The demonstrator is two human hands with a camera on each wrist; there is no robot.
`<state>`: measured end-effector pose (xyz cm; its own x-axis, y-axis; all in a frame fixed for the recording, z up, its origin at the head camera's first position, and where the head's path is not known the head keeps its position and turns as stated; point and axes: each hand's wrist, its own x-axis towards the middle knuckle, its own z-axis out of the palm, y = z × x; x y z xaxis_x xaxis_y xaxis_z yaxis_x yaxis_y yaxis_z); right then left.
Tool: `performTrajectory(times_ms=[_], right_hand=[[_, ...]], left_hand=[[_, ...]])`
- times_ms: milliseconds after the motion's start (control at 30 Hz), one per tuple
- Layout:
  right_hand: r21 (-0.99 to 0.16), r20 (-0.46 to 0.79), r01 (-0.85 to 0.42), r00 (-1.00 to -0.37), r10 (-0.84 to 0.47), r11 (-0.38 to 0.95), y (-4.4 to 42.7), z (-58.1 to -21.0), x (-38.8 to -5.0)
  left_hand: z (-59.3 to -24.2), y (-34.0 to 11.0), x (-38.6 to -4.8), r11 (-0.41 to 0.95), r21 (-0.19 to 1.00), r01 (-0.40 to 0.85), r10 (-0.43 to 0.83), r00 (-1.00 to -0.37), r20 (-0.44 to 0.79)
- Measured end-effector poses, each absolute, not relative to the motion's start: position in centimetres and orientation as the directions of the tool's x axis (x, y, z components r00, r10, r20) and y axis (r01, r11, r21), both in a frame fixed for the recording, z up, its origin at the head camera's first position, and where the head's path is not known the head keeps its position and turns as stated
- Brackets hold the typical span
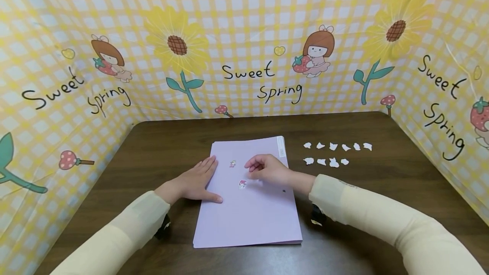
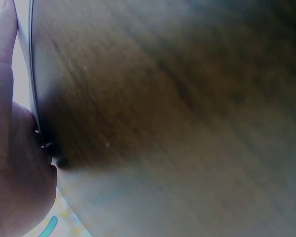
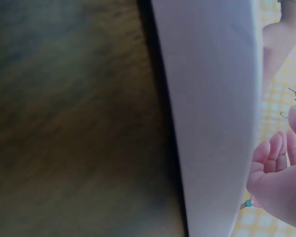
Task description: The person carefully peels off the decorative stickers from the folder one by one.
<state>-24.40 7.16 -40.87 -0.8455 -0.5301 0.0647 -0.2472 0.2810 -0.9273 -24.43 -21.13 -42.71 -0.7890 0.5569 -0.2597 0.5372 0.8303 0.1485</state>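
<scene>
A lilac folder (image 1: 248,220) lies on the dark wooden table, two small cartoon stickers on its face. One colourful sticker (image 1: 232,164) is in the upper part; a pink-and-white sticker (image 1: 242,184) sits lower, near the middle. My left hand (image 1: 196,180) rests on the folder's left edge, fingers extended and thumb spread across the cover. Over the folder's right half is my right hand (image 1: 269,169), its fingers loosely bent and thumb apart from the index finger. Its fingertips are just above the pink sticker. Nothing shows between the right fingers (image 3: 269,150) in the right wrist view.
Right of the folder, several small white cut-out pieces (image 1: 333,147) lie in two rows on the table (image 1: 160,139). A white label (image 1: 280,147) marks the folder's top right corner. Yellow checked cloth (image 1: 244,46) surrounds the table at the back and sides.
</scene>
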Motion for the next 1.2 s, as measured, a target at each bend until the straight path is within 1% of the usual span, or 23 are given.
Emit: performTrajectory(times_ms=[100, 267, 433, 800, 1000, 1200], right_hand=[[-0.920, 0.051, -0.251, -0.838, -0.543, 0.301, 6.6, -40.9, -24.6], [-0.910, -0.018, -0.222, -0.823, -0.568, 0.351, 6.1, -41.4, -25.5], [-0.890, -0.075, -0.223, -0.791, -0.608, 0.399, 5.7, -41.5, -25.6], [-0.814, -0.093, -0.326, -0.745, -0.661, 0.482, 5.4, -41.9, -25.6], [-0.785, -0.072, -0.381, -0.727, -0.682, 0.489, 5.3, -42.0, -25.7], [-0.757, -0.060, -0.417, -0.722, -0.689, 0.503, 5.1, -42.1, -25.8]], left_hand=[[-42.6, -21.1, -24.4, 0.832, 0.147, 0.535, 0.554, -0.790, -0.262], [-42.5, -21.0, -24.4, 0.833, 0.147, 0.533, 0.552, -0.788, -0.272], [-42.6, -21.1, -24.4, 0.830, 0.148, 0.538, 0.557, -0.785, -0.271], [-42.6, -21.1, -24.5, 0.829, 0.151, 0.539, 0.560, -0.788, -0.258], [-42.7, -21.1, -24.6, 0.833, 0.154, 0.532, 0.553, -0.790, -0.264], [-43.0, -21.2, -24.7, 0.829, 0.159, 0.536, 0.559, -0.790, -0.253]])
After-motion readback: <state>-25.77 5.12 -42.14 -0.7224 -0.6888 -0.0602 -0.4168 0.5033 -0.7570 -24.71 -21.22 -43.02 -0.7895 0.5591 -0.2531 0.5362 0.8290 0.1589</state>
